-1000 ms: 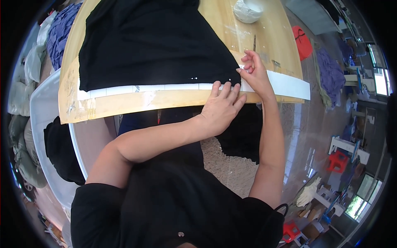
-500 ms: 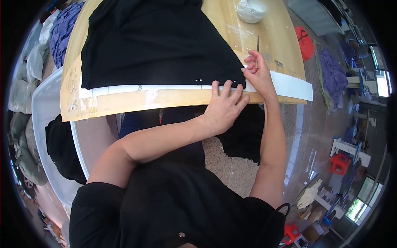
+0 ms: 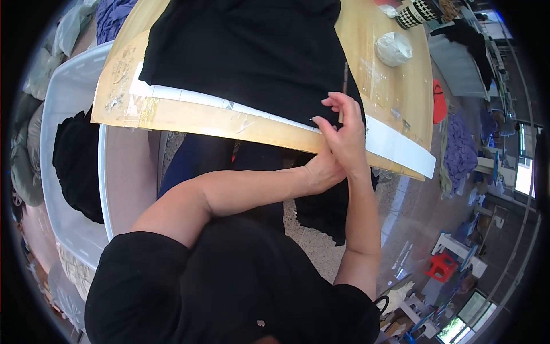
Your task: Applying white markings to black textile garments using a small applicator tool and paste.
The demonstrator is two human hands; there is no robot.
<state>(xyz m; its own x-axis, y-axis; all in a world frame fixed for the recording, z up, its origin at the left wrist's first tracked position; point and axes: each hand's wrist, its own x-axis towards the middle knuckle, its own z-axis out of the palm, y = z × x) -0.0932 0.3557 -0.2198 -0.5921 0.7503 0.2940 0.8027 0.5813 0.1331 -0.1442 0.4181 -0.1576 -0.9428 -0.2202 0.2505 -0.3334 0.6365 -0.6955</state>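
One black cloth (image 3: 246,51) lay spread on a wooden table (image 3: 395,86), its far end cut off by the top of the view. A white strip (image 3: 398,146) ran along the near edge, partly hidden beneath the cloth and behind the hands. The right hand (image 3: 345,129) was partly closed, fingers curled around a slim dark stick (image 3: 345,74) that pointed away from the person; its lower end was lost among the fingers. The thumb stood apart, its tip over the cloth near the edge. Behind that hand's heel, the left hand (image 3: 323,171) showed only in part; its fingers were covered, and whether they were open or gripping anything could not be told.

Beyond, a white bowl (image 3: 394,49) sat on the table, near a patterned cup (image 3: 417,14) cropped by the upper rim. At left, a white bin (image 3: 103,178) held a black bundle (image 3: 77,166), its folds too dark to make out. Purple fabric (image 3: 461,140) and a red stool (image 3: 441,267) stood out at right, where the room curved away into shadow at the lens's rim.
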